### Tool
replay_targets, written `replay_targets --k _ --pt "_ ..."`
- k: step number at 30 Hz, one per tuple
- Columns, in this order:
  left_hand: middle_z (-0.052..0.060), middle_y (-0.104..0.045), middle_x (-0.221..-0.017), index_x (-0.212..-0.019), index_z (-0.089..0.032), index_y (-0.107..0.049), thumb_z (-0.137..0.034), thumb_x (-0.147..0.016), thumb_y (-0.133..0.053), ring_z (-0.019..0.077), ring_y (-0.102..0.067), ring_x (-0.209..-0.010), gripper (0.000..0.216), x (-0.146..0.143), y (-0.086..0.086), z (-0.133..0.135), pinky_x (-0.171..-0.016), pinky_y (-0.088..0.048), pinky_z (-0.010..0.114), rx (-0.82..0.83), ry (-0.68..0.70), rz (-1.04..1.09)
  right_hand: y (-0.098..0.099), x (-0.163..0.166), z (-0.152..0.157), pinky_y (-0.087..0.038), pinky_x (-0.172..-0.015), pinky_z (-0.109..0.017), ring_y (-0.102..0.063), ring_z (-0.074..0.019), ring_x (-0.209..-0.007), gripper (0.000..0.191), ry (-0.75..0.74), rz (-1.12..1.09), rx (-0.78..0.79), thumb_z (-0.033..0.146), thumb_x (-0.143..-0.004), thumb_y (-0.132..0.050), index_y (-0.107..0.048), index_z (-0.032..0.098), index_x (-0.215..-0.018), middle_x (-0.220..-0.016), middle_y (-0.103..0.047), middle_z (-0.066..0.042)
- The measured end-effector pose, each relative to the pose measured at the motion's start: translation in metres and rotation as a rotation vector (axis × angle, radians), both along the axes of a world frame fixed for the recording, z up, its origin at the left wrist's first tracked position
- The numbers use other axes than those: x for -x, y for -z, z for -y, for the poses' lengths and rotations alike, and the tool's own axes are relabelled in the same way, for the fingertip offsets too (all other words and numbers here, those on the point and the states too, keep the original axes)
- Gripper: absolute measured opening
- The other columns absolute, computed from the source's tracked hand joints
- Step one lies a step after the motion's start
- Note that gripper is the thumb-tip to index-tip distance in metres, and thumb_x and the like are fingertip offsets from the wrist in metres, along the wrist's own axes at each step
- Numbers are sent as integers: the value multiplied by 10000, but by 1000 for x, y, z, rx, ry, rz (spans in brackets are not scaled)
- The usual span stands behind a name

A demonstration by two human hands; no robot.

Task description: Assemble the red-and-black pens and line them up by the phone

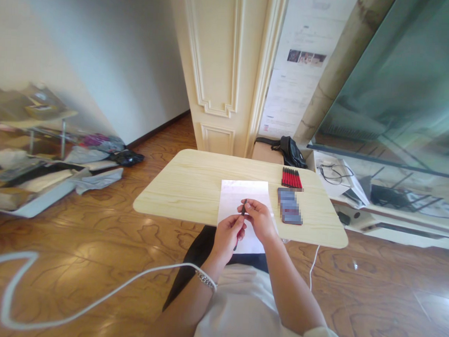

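Note:
Over the white paper (242, 193), my two hands meet on a slim red and black pen (244, 207). My left hand (227, 232) is closed around its lower, red part, and a dark end sticks out below the palm. The fingers of my right hand (259, 220) pinch the black upper end. Whether a cap is on the pen is too small to tell. To the right on the table lies a neat row of several red and black pens (292, 178). Just nearer to me lies a flat phone-like object (290, 206), its surface pixelated.
The light wooden table (183, 186) has rounded corners. A white cable (132, 285) runs past my left forearm. Behind the table are a black bag (289, 150) and a white box with a cord (336, 177). Boxes and bags (43, 182) clutter the floor at left.

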State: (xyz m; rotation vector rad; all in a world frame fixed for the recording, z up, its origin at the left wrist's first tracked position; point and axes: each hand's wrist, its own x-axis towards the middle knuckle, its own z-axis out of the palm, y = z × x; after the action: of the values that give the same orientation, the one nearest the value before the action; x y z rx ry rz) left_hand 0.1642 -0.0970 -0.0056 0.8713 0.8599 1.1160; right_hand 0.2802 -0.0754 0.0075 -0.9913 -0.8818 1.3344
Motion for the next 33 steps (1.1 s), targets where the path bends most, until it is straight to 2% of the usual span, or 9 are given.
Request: replay_targets --k 3,7,11,16,21,25,27,33 --pt "-1 -554 -631 -797 -132 -650 -421 -764 -657 58 -443 -460 290 0 -2 0 -411 -284 192 -13 -4 5 0 -1 0 -486 -671 -291 -609 -168 -789 369 25 20 16 473 -769 -629 -649 170 -979 -882 -674 -78" --pt "-4 -552 -627 -827 -135 -652 -419 -764 -657 59 -443 -457 290 0 -2 0 -401 -276 191 -18 7 4 0 -1 1 -476 -660 -279 -580 -131 -670 335 64 60 7 431 -690 -726 -643 174 -888 -748 -652 -27" --pt "-4 -548 -629 -813 -133 -643 -413 -770 -654 53 -431 -453 283 0 -1 0 -397 -272 188 -34 1 4 -1 -1 1 -488 -702 -312 -614 -170 -781 371 19 33 26 490 -756 -638 -656 173 -947 -852 -677 -69" --pt "-2 -552 -630 -847 -133 -646 -436 -761 -657 59 -435 -456 315 0 -1 -1 -400 -282 191 -38 4 -5 0 -1 1 -469 -667 -282 -578 -127 -660 311 65 66 -10 405 -694 -730 -634 182 -890 -737 -648 -14" --pt "-1 -553 -629 -852 -137 -639 -440 -757 -662 61 -433 -454 319 0 -1 -1 -397 -276 190 -31 14 2 -1 -2 3 -481 -701 -310 -619 -175 -800 366 16 58 20 484 -768 -622 -658 182 -972 -893 -686 -73" --pt "1 -555 -633 -868 -138 -648 -437 -762 -656 63 -438 -457 318 0 -2 -1 -399 -280 191 -45 3 -14 -1 -3 2 -468 -669 -291 -593 -146 -696 344 66 144 -10 417 -699 -719 -652 182 -941 -793 -670 -37" --pt "-1 -557 -628 -873 -141 -647 -437 -750 -666 65 -438 -451 321 -1 -2 -1 -396 -276 193 -34 4 -8 -1 -4 1 -465 -679 -296 -588 -142 -672 313 45 128 -22 387 -687 -731 -654 173 -902 -749 -665 -30" --pt "-13 -556 -613 -891 -147 -641 -432 -733 -677 61 -442 -445 329 0 1 -2 -394 -266 186 -17 1 21 0 -8 -1 -459 -738 -321 -623 -165 -743 335 -56 87 10 391 -715 -684 -673 168 -966 -846 -706 -69"
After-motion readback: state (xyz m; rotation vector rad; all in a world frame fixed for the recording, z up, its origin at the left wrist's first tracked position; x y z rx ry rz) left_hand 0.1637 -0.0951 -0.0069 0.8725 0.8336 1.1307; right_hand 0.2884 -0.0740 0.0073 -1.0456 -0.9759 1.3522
